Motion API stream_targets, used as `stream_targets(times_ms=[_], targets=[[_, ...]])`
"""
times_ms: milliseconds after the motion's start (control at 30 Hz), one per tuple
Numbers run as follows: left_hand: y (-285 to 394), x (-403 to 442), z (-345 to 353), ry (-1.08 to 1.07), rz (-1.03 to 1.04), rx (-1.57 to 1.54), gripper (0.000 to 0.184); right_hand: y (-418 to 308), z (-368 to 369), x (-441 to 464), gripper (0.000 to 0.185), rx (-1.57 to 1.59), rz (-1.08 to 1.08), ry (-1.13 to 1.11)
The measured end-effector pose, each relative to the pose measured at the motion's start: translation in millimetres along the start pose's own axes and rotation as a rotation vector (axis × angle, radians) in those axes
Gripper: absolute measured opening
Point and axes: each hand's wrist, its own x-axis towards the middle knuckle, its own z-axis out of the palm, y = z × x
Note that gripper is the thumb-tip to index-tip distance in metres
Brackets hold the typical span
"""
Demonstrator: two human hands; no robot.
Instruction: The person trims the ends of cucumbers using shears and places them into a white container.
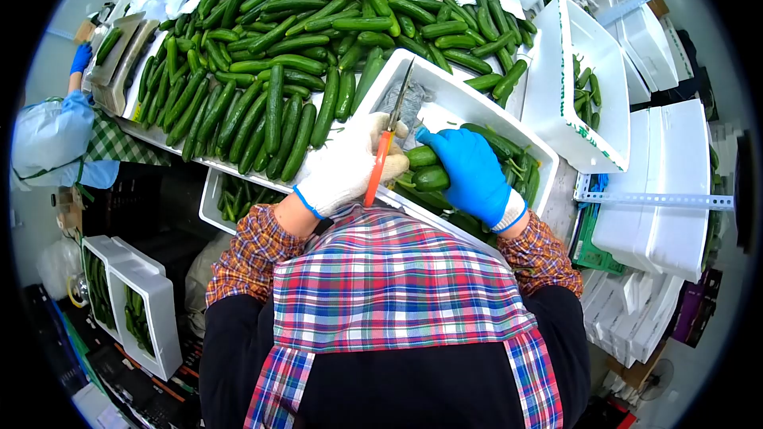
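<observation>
My left hand [354, 155], in a white knit glove with a blue cuff edge, is closed around orange-handled scissors [379, 166], seen nearly edge-on with the blades pointing away from me. Close to its fingertips, my right hand [469, 170] in a blue glove grips cucumbers; the ends of two, an upper cucumber [421, 157] and a lower cucumber [430, 178], stick out toward the left. Both hands are over a white foam box [543, 147] holding more cucumbers and a clear plastic bag [405, 99]. The right glove hides part of the held cucumbers.
A large cucumber pile [294, 39] covers the table beyond. At right stands a deep foam box [548, 103] with a few cucumbers, beside stacked foam boxes [652, 182]. Lower left are filled foam boxes [163, 310]. Another person [60, 139] works at far left.
</observation>
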Motion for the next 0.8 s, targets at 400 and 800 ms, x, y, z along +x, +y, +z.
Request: stream_targets(times_ms=[400,800], targets=[[13,-4,-5,0.064,0.007,-0.300,0.029,-16,20,-13,0.058,0.840,0.234,0.131],[-1,-7,-20,0.099,0.539,0.777,0.054,-1,31,-21,0.066,1.073,0.499,0.271]])
